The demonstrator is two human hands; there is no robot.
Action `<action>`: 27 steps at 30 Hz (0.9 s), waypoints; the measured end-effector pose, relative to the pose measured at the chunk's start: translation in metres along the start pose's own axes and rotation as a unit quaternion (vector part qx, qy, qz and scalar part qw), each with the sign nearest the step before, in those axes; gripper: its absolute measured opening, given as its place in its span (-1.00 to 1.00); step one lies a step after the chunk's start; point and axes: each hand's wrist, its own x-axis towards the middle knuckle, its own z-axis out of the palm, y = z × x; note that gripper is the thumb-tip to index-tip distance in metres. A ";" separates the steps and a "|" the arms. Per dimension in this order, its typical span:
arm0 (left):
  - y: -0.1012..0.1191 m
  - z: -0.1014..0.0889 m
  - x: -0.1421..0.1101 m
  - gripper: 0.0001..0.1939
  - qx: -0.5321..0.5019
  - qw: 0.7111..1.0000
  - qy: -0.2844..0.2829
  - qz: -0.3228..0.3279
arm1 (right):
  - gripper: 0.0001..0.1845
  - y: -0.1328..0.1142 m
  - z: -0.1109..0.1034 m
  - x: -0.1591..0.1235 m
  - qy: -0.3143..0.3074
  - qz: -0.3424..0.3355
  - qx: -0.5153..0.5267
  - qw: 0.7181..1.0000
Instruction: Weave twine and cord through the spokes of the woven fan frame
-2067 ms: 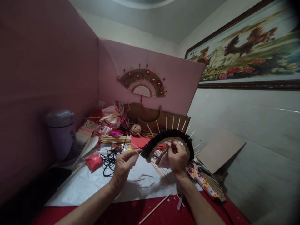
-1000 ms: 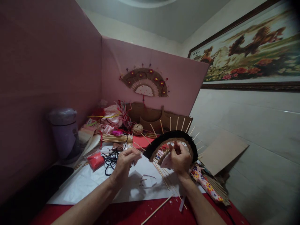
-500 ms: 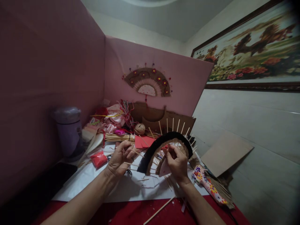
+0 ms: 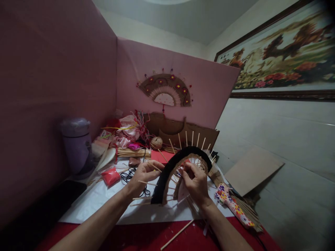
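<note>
A handmade fan is held up above the table, with a black outer band, a brown inner edge and thin wooden sticks poking out past its rim. My right hand is closed on its inner part, with thumb and fingertips pinched together near the sticks. At the fan's left side, my left hand has its thumb and fingers closed round the black band's edge by a protruding stick. Some of its fingertips are hidden behind the band. Black cord lies loosely on the white sheet beyond my left wrist.
A purple flask stands at left, near a red packet. Behind are bundled sticks, a twine ball and cut cardboard. A finished fan hangs on the pink panel. A flowered object lies at right.
My left hand has moved right, from the outer sticks to the edge of the black band. The fan's left end has dropped slightly. My right hand stays at the inner part.
</note>
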 end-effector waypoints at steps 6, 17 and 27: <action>0.000 -0.015 0.005 -0.78 0.058 0.998 -0.040 -0.007 | -0.84 0.001 0.001 0.000 -0.012 -0.008 0.004 1.000; -0.005 -0.009 0.002 -0.78 -0.007 0.993 -0.073 -0.097 | -0.85 0.004 0.002 0.001 -0.048 -0.038 -0.016 0.998; -0.002 -0.003 -0.002 -0.82 -0.080 0.988 -0.083 -0.104 | -0.82 0.002 0.002 0.000 -0.056 -0.052 -0.018 0.997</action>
